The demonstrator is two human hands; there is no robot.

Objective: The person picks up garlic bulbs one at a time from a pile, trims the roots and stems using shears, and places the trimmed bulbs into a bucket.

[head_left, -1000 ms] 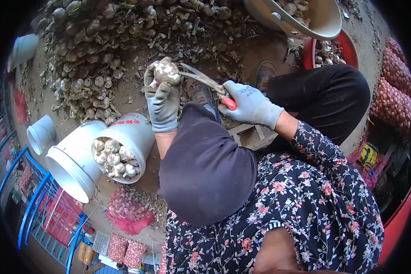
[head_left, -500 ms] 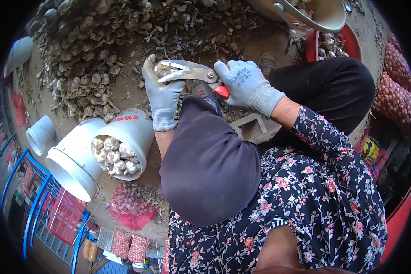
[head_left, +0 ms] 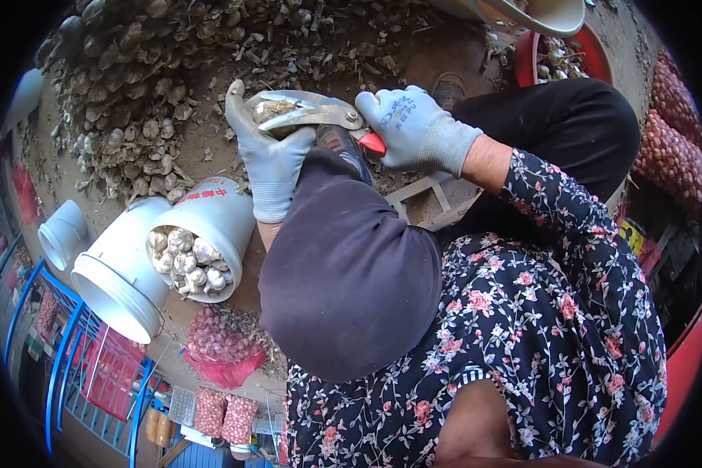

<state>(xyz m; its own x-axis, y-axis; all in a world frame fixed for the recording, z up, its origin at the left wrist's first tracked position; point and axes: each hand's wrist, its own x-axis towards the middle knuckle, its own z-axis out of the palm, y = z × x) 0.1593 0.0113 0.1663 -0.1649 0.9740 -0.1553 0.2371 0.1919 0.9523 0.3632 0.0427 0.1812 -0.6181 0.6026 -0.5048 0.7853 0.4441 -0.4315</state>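
My left hand [head_left: 267, 162], in a pale grey work glove, is closed around a garlic bulb [head_left: 279, 111], which the fingers and blades partly hide. A pair of pruning shears [head_left: 324, 115] lies across that bulb, its two metal blades apart, one on either side of it. The red handle of the shears is in my right hand [head_left: 415, 129], also gloved, with its fingers wrapped around the grip. Beside my left forearm, a white bucket [head_left: 238, 222] with red lettering leans over, holding trimmed garlic bulbs [head_left: 189, 261].
A large heap of garlic [head_left: 125, 86] covers the ground ahead and to the left. Empty white buckets [head_left: 121, 288] lie at left, near a blue metal rail [head_left: 62, 351]. A red tub [head_left: 527, 58] stands at upper right, with red mesh sacks [head_left: 671, 156] further right.
The view has shifted a little, so both hands and the shears appear slightly further left and higher. The blades still straddle the garlic bulb, and both grips are unchanged.
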